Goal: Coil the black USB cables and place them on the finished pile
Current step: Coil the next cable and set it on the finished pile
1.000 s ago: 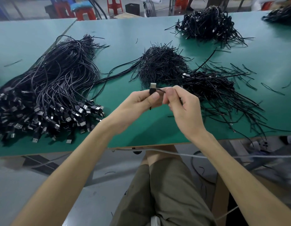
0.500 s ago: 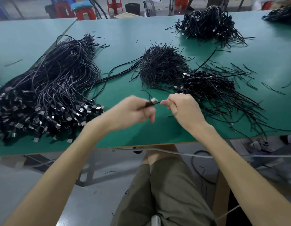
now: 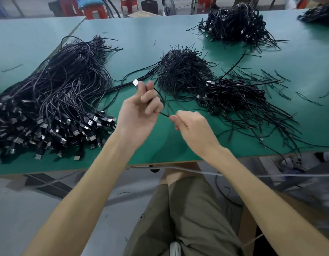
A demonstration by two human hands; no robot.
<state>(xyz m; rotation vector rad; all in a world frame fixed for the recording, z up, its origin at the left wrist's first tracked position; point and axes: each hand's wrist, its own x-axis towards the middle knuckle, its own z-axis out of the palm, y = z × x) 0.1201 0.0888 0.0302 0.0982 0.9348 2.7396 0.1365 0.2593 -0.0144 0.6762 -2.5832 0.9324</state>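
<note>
A green desk (image 3: 160, 145) stretches beneath both grips. Well to the left of the left grip (image 3: 139, 111) lies the largest heap of black USB cables (image 3: 58, 100), uncoiled, their plugs bunched toward the desk's near edge. Beyond the right grip (image 3: 193, 126) and a little to its right sits a pile of coiled cables (image 3: 233, 95), loose strands fanning out toward the right. Just beyond the left grip rises a bristling mound of short black strands (image 3: 182, 71), and far past both grips a tangled pile (image 3: 233, 23) sits near the desk's far edge. The left grip is raised above the desk, its fingers curled round a single black cable (image 3: 164, 114). The cable's silver plug (image 3: 135, 83) juts out above the fingertips. A short stretch of the cable runs down from under that grip to the right grip, which pinches it between thumb and forefinger, the other fingers curled in. The two grips are near each other without touching.
</note>
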